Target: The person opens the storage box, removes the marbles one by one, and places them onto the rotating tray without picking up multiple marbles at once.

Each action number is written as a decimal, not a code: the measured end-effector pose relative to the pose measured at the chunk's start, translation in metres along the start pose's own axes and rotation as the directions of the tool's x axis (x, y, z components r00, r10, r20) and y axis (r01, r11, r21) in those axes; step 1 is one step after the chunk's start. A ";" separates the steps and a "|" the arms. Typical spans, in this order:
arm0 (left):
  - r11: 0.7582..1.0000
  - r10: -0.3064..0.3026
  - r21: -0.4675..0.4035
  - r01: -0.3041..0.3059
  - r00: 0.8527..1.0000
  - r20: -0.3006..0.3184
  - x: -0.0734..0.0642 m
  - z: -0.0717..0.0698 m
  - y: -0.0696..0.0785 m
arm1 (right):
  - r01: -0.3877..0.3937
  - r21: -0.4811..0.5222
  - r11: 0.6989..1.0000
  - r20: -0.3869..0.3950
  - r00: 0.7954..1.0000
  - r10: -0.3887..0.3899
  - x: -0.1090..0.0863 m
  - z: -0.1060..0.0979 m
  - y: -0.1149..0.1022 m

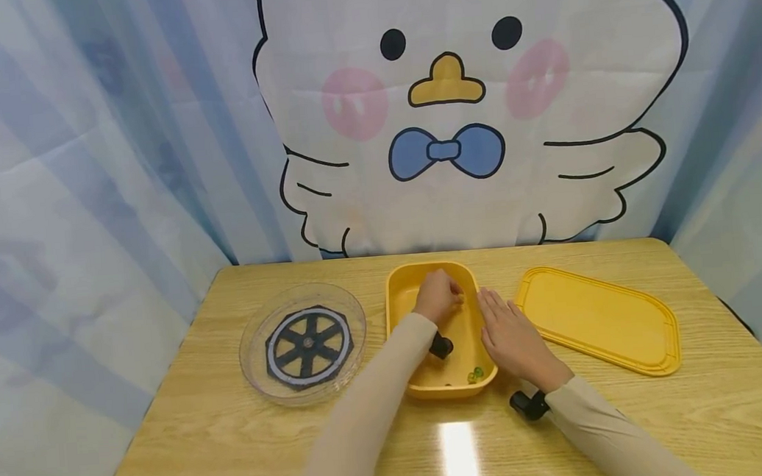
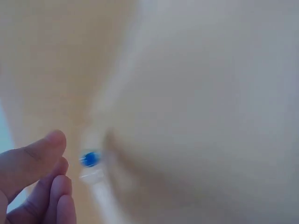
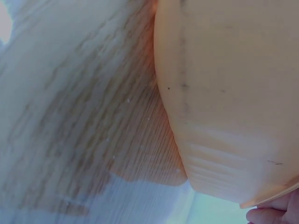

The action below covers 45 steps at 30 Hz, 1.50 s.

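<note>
My left hand point(image 1: 438, 297) reaches down inside the yellow plastic box point(image 1: 422, 393), near its far right part. In the left wrist view, a small round blue marble point(image 2: 89, 159) lies just beyond the thumb and fingertips, a slight gap apart from them. A clear glassy piece point(image 2: 91, 176) shows beside it. Along the outside of the box's right wall lies my right hand point(image 1: 514, 335), with straight fingers at the rim. The right wrist view shows only some of its fingers point(image 3: 271, 214) by the rim. Small green and yellowish marbles point(image 1: 475, 375) rest in the box's near right corner.
On the left stands a round clear dish point(image 1: 256, 379), with a dark spoked wheel pattern point(image 1: 309, 342) inside its outline. A yellow lid point(image 1: 599, 318) lies flat on the wooden table point(image 1: 223, 441) to the right. Curtains hang behind and at both sides.
</note>
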<state>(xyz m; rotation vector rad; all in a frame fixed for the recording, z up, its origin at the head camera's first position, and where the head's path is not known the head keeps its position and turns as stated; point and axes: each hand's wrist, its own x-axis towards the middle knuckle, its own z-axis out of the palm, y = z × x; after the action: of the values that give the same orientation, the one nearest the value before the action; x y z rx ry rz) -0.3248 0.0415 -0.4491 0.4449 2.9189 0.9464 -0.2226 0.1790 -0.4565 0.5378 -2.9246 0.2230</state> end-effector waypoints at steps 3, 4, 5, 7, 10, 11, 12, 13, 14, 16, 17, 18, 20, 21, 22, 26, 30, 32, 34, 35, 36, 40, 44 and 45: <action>1.000 0.011 -0.011 -0.011 1.000 -0.008 -0.002 -0.014 0.005 | 0.000 -0.005 1.000 0.001 1.000 0.000 0.000 0.000 0.000; 1.000 0.024 -0.009 -0.024 1.000 -0.014 -0.004 -0.020 0.006 | -0.001 -0.006 1.000 0.003 1.000 0.001 0.000 -0.001 0.000; 0.999 0.039 -0.006 -0.039 0.999 -0.018 -0.005 -0.025 0.008 | 0.000 -0.007 1.000 0.003 1.000 0.000 0.000 -0.001 0.000; 0.997 0.078 0.001 -0.078 0.997 -0.023 -0.009 -0.036 0.010 | 0.000 -0.005 1.000 0.004 1.000 0.000 0.000 -0.001 -0.001; 0.990 0.138 0.032 -0.137 0.990 -0.028 -0.016 -0.052 0.012 | -0.005 0.003 1.000 0.008 1.000 0.005 0.000 -0.002 -0.001; 0.987 0.155 0.040 -0.154 0.988 -0.026 -0.018 -0.057 0.013 | -0.007 0.005 1.000 0.010 1.000 0.007 0.000 -0.002 -0.001; 0.985 0.171 0.040 -0.169 0.985 -0.024 -0.021 -0.062 0.014 | -0.009 0.007 1.000 0.012 1.000 0.009 0.000 -0.002 -0.001; 0.982 0.184 0.049 -0.183 0.983 -0.024 -0.024 -0.067 0.014 | -0.011 0.010 1.000 0.014 1.000 0.011 0.001 -0.002 -0.001; 0.980 0.196 0.047 -0.194 0.980 -0.023 -0.028 -0.071 0.015 | -0.013 0.009 1.000 0.017 1.000 0.013 0.001 -0.002 -0.001; 0.975 0.219 0.043 -0.218 0.976 -0.019 -0.035 -0.080 0.014 | -0.015 0.012 1.000 0.021 1.000 0.014 0.001 -0.002 -0.001; 0.974 0.224 0.036 -0.224 0.974 -0.015 -0.038 -0.085 0.013 | -0.014 0.013 1.000 0.023 1.000 0.014 0.001 -0.002 -0.001; 0.974 0.228 0.025 -0.227 0.974 -0.012 -0.042 -0.089 0.013 | -0.014 0.014 1.000 0.024 1.000 0.014 0.001 -0.002 -0.001; 0.974 0.227 0.000 -0.227 0.974 -0.001 -0.049 -0.098 0.010 | -0.012 0.013 1.000 0.025 1.000 0.012 0.001 -0.002 -0.001; 0.974 0.225 -0.010 -0.225 0.974 0.002 -0.052 -0.102 0.009 | -0.011 0.011 1.000 0.024 1.000 0.011 0.001 -0.001 -0.001; 0.975 0.220 -0.023 -0.219 0.976 0.006 -0.055 -0.106 0.008 | -0.010 0.008 1.000 0.024 1.000 0.010 0.001 -0.001 0.000; 0.976 0.215 -0.045 -0.214 0.977 0.015 -0.066 -0.123 0.000 | -0.009 0.001 1.000 0.022 1.000 0.009 0.000 0.000 0.001; 0.976 0.212 -0.057 -0.211 0.977 0.015 -0.075 -0.139 -0.010 | -0.007 0.005 1.000 0.022 1.000 0.007 0.001 0.000 0.002; 0.976 0.210 -0.057 -0.209 0.978 0.014 -0.080 -0.147 -0.016 | -0.004 0.009 1.000 0.022 1.000 0.004 0.001 0.001 0.002; 0.977 0.210 -0.047 -0.210 0.978 0.010 -0.084 -0.155 -0.022 | -0.001 0.013 1.000 0.021 1.000 0.001 0.001 0.001 0.002; 0.976 0.213 -0.041 -0.213 0.977 0.006 -0.086 -0.159 -0.025 | 0.000 0.015 1.000 0.020 1.000 0.000 0.001 0.001 0.002; 0.975 0.218 -0.035 -0.218 0.976 0.000 -0.087 -0.162 -0.029 | 0.001 0.015 1.000 0.019 1.000 -0.002 0.001 0.001 0.002; 0.979 0.201 -0.044 -0.201 0.980 -0.013 -0.092 -0.175 -0.047 | 0.001 0.015 1.000 0.021 1.000 -0.001 0.001 0.002 0.001; 0.986 0.156 -0.060 -0.157 0.988 -0.008 -0.093 -0.180 -0.069 | -0.005 0.024 1.000 0.026 1.000 0.005 0.001 0.000 0.001; 0.988 0.145 -0.060 -0.146 0.989 -0.009 -0.093 -0.180 -0.074 | -0.007 0.026 1.000 0.028 1.000 0.006 0.001 0.000 0.001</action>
<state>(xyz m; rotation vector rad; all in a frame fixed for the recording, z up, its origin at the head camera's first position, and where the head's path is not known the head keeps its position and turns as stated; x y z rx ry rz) -0.2776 -0.1445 -0.3498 0.6605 2.8857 1.0509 -0.2241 0.1793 -0.4562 0.5395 -2.9543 0.2568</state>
